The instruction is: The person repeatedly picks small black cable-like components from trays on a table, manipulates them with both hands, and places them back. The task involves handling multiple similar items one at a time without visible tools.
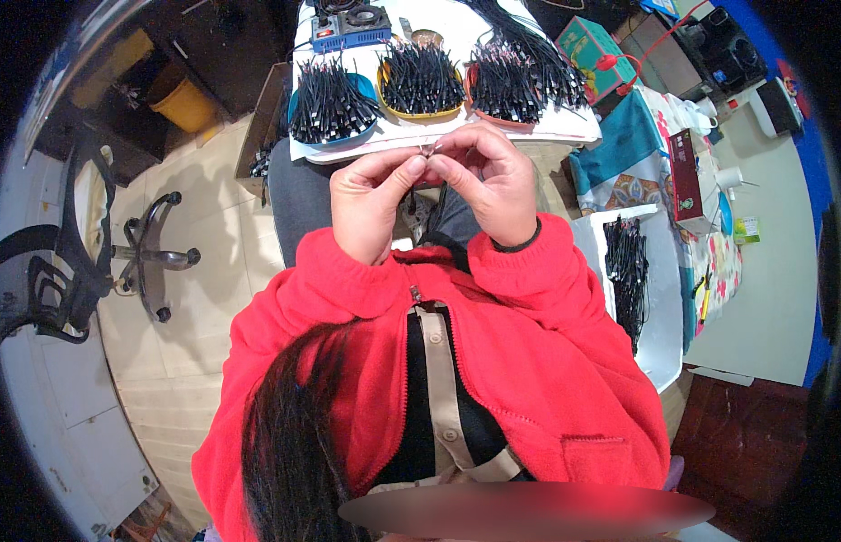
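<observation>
Close together over my lap, just short of the white table's near edge, my left hand and my right hand are both closed, thumbs against forefingers. Pinched between their fingertips is the end of a thin black cable, part of which hangs below them; its tip is too small to make out. Beyond my hands, bunches of short black cables stand in a blue tray, a yellow tray and an orange-red tray. More long black cables lie behind the right tray.
A blue device with a dark round top stands at the table's back left. To my right, a white box holds black cables, beside a cloth-covered table with a dark red carton. A swivel chair and yellow bin are left.
</observation>
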A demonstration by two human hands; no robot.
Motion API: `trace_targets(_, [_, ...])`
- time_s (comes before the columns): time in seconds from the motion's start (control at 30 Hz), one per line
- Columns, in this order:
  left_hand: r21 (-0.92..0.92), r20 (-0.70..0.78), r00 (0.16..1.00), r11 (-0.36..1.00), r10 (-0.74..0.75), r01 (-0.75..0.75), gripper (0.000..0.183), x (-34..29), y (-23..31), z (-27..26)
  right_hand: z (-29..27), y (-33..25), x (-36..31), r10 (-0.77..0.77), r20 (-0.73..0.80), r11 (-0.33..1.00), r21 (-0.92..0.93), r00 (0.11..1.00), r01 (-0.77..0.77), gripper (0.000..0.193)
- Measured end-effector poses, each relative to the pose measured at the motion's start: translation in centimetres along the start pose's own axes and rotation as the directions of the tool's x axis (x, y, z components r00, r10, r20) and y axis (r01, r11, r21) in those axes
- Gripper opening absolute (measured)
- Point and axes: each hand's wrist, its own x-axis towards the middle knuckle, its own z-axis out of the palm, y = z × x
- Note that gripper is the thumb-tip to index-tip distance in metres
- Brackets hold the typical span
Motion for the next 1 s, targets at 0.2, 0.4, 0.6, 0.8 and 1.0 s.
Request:
trace_targets(0.2, [0.142,0.122,0.992,0.990,-0.034,0.017,0.014,0.4,0.1,-0.8,-0.5,-0.3,0.4,-0.329,0.077,0.907,-0.251,0.941,0.338,0.008])
trace_targets(0.4, [-0.047,0.140,0.970,0.977,-0.201,0.209,0.014,0.4,-0.6,-1.0,-0.2,0.8,-0.3,0.221,0.244,0.737,0.592,0.944,-0.325,0.007])
trace_targets(0.6, [-0.076,0.281,0.836,0.858,-0.471,0.508,0.013,1.7,-0.6,-2.4,-1.1,2.9,0.2,0.291,0.359,0.732,0.514,0.887,-0.448,0.013])
trace_targets(0.8, [0.291,0.249,0.885,0.902,-0.393,0.319,0.015,2.7,-1.8,-2.7,-1.9,6.0,0.5,0.417,0.568,0.306,0.647,0.710,-0.698,0.015])
trace_targets(1.0, [0.196,0.124,0.888,0.888,-0.444,0.416,0.013,3.5,-2.7,-3.3,-8.2,7.9,7.0,0.100,-0.118,0.968,-0.217,0.988,-0.124,0.021])
